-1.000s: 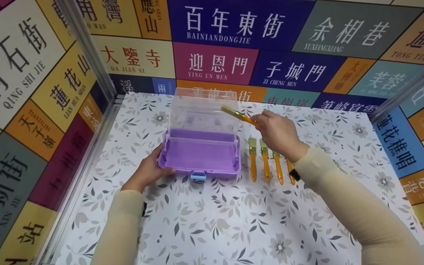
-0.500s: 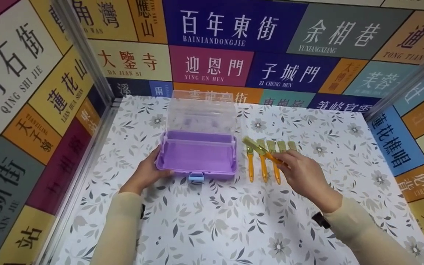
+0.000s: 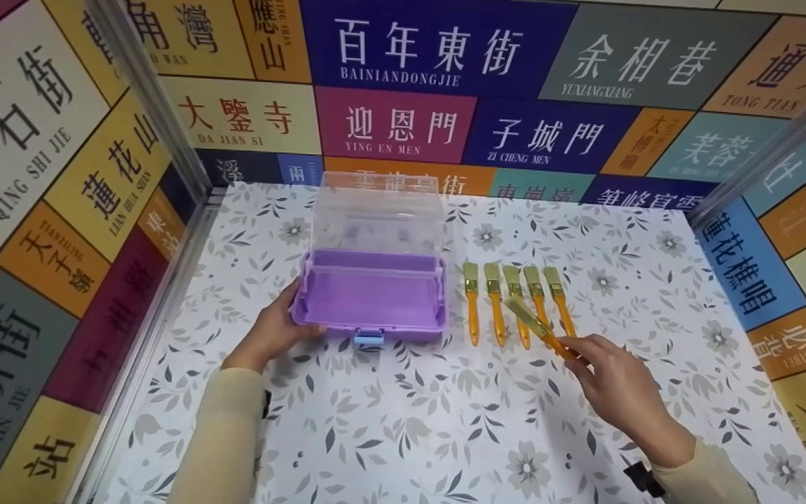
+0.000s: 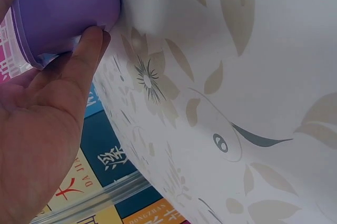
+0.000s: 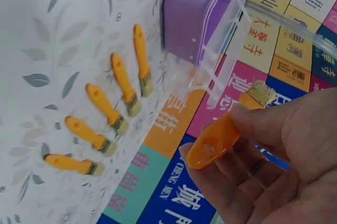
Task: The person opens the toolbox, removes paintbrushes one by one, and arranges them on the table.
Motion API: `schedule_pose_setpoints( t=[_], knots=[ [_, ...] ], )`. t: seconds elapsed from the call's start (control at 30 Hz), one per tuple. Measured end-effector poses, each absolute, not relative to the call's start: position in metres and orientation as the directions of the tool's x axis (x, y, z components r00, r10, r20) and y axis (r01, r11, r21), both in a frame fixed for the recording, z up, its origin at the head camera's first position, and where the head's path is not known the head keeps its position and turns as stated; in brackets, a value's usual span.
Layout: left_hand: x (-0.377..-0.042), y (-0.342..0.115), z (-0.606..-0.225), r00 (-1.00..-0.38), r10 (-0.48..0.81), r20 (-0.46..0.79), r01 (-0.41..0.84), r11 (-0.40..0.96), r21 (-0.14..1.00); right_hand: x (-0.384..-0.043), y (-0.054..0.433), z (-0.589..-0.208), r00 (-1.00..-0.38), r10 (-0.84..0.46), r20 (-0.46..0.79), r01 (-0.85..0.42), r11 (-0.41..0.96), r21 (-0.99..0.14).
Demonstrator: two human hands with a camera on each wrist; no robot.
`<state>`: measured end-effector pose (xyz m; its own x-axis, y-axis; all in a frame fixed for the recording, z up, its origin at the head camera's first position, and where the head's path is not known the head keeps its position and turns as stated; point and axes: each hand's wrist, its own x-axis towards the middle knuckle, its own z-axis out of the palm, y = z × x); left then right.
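A purple plastic box point(image 3: 410, 334) with a light-blue latch point(image 3: 369, 338) stands with its clear lid point(image 3: 378, 217) raised at the back. My left hand point(image 3: 270, 329) grips its left end, thumb at the front; the left wrist view shows my fingers point(image 4: 95, 42) against the box wall point(image 4: 68, 8). With thumb and fingers, my right hand point(image 3: 616, 381) pinches the orange handle of a paintbrush point(image 3: 529, 315), bristles pointing up and left. In the head view this brush overlaps the row of several similar paintbrushes point(image 3: 473, 315) lying right of the box.
The white table cover point(image 3: 403, 434) has a grey leaf and flower print. Behind it rises a wall of coloured panels point(image 3: 396, 126) with Chinese lettering, and more panels stand at the left and right. Metal frame posts point(image 3: 165, 105) mark the corners.
My right hand has carried the paintbrush from beside the raised lid toward me and to the right, down over the row of brushes. My left hand keeps its place on the box.
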<state>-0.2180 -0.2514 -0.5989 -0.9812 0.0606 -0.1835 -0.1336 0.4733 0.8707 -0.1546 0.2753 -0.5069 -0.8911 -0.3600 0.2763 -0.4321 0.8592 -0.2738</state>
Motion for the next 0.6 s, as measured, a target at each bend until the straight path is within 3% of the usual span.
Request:
schedule_pose_setpoints(
  t=[0.6],
  knots=[
    [-0.218, -0.25, -0.599, -0.982, 0.074, -0.172, -0.114, 0.493, 0.862, -0.181, 0.331, -0.535, -0.977, -0.186, 0.101, -0.211, 0.89, -0.404]
  ],
)
